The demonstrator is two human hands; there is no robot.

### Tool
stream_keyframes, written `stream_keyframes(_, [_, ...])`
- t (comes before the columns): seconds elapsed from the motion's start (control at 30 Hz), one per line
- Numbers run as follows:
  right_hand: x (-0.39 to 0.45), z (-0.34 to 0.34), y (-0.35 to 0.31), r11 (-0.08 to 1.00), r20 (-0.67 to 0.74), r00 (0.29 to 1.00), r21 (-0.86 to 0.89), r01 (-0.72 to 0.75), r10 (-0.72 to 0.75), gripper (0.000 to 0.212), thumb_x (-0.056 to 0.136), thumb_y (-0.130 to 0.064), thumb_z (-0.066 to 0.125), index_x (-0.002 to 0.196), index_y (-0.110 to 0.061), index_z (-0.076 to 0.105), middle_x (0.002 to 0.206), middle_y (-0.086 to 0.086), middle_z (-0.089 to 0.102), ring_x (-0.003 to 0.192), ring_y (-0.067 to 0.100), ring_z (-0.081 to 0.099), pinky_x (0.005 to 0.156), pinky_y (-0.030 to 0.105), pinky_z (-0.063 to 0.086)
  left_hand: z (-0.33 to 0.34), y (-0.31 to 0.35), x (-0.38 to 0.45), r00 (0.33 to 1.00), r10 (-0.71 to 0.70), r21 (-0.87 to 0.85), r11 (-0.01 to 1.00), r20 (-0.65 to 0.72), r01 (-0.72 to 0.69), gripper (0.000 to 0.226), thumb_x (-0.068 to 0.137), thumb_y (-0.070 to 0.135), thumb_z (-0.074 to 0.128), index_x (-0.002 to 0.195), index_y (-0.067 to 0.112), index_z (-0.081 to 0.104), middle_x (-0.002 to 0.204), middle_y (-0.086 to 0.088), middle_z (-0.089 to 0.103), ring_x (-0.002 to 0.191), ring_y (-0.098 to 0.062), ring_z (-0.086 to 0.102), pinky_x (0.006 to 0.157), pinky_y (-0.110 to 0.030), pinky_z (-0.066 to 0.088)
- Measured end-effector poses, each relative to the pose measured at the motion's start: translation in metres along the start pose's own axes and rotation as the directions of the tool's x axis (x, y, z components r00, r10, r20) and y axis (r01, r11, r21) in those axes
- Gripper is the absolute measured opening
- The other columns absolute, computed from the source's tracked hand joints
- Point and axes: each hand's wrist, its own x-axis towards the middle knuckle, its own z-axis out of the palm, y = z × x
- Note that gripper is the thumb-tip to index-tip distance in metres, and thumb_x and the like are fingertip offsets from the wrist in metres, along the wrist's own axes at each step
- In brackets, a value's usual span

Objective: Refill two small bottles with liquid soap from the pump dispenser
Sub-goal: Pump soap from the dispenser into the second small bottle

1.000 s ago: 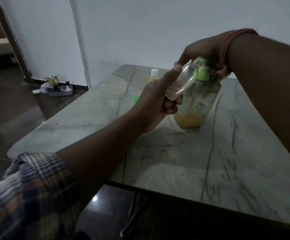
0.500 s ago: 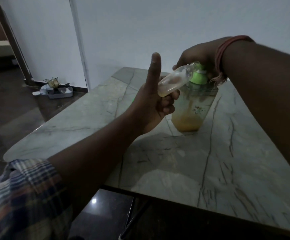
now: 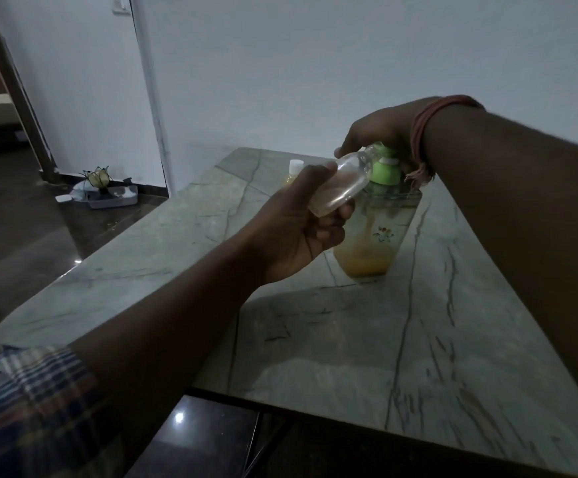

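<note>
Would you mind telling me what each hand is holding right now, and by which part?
The left hand grips the small clear bottle by its base end. The right hand rests on the pump dispenser head.

The picture is dim and grey, with flat colours and some grain. A small bright glare spot sits on the dark glossy floor near the bottom. The left forearm throws a soft shadow on the marble table. Straight lines bend toward the edges from the wide lens. Far items look soft.
</note>
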Motion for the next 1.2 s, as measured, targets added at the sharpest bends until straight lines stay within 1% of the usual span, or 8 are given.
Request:
stream_keyframes(0.2, [-0.002,0.004,0.003,0.968,-0.038,0.999,0.25,-0.029,0.039,0.023,0.096,-0.02,0.052,0.099,0.0,0.063,0.097,0.019,0.057,0.076,0.026,0.051,0.072,0.031,0.043,0.001,0.003,0.001,0.998,0.005,-0.089,0.996,0.068,0.001,0.034,0.093,0.023,0.043,0.119,0.004,0.052,0.082,-0.01,0.052,0.067,-0.011,0.039,0.059,-0.022,0.033])
stream_keyframes(0.3, [-0.004,0.002,0.009,0.948,-0.008,0.994,0.303,-0.1,0.108,0.03,0.089,-0.032,0.058,0.099,-0.005,0.061,0.106,0.02,0.059,0.092,0.033,0.059,0.09,0.042,0.048,0.0,0.001,0.002,0.996,0.042,-0.095,0.995,0.078,-0.035,0.031,0.093,0.023,0.045,0.116,0.004,0.055,0.083,-0.01,0.052,0.066,-0.012,0.04,0.057,-0.023,0.035])
stream_keyframes(0.4, [-0.002,0.0,0.015,0.942,0.029,0.991,0.308,-0.133,0.131,0.045,0.085,-0.039,0.061,0.113,-0.004,0.058,0.108,0.02,0.06,0.09,0.032,0.061,0.085,0.04,0.048,0.001,-0.003,0.002,0.994,0.106,0.145,0.984,-0.026,-0.101,0.031,0.1,0.035,0.05,0.115,0.009,0.056,0.072,0.0,0.054,0.058,-0.008,0.042,0.051,-0.022,0.033])
stream_keyframes(0.57, [-0.005,0.0,0.005,0.959,0.086,0.994,0.268,-0.091,0.07,0.029,0.095,-0.032,0.052,0.08,-0.008,0.058,0.081,0.012,0.056,0.067,0.024,0.052,0.063,0.034,0.044,0.011,-0.013,-0.004,0.927,0.37,0.594,0.76,-0.063,-0.263,0.022,0.108,0.032,0.043,0.107,0.013,0.054,0.072,0.005,0.056,0.055,-0.003,0.05,0.043,-0.017,0.037])
stream_keyframes(0.77, [0.003,0.005,0.008,0.926,0.015,0.991,0.355,-0.129,0.133,0.044,0.091,-0.042,0.056,0.112,-0.004,0.058,0.106,0.017,0.06,0.08,0.029,0.059,0.086,0.04,0.051,0.01,-0.012,-0.002,0.863,0.494,0.576,0.739,-0.111,-0.349,0.027,0.103,0.029,0.049,0.099,0.004,0.056,0.071,0.0,0.051,0.053,-0.005,0.048,0.045,-0.014,0.039])
stream_keyframes(0.9, [-0.001,-0.004,0.004,0.944,0.142,0.98,0.28,-0.177,0.142,0.043,0.094,-0.044,0.05,0.092,-0.002,0.059,0.096,0.019,0.06,0.073,0.028,0.057,0.068,0.031,0.054,0.011,-0.013,-0.001,0.856,0.504,0.579,0.734,-0.117,-0.353,0.035,0.099,0.034,0.05,0.103,0.0,0.057,0.07,0.0,0.053,0.051,-0.005,0.046,0.045,-0.016,0.036])
stream_keyframes(1.0, [-0.002,-0.012,0.007,0.939,0.229,0.961,0.267,-0.215,0.155,0.053,0.089,-0.053,0.052,0.105,-0.004,0.061,0.098,0.018,0.063,0.075,0.03,0.06,0.076,0.038,0.052,0.011,-0.013,0.001,0.852,0.51,0.59,0.727,-0.122,-0.351,0.036,0.098,0.038,0.052,0.106,0.003,0.059,0.069,0.004,0.056,0.051,-0.006,0.047,0.045,-0.018,0.035])
stream_keyframes(1.2, [0.002,0.006,0.011,0.904,0.13,0.984,0.393,-0.167,0.125,0.033,0.092,-0.036,0.054,0.077,-0.007,0.061,0.071,0.012,0.059,0.059,0.025,0.054,0.07,0.035,0.045,0.012,-0.014,-0.002,0.845,0.527,0.601,0.705,-0.09,-0.376,0.026,0.104,0.027,0.051,0.099,0.004,0.058,0.068,0.0,0.057,0.051,-0.006,0.051,0.044,-0.016,0.038])
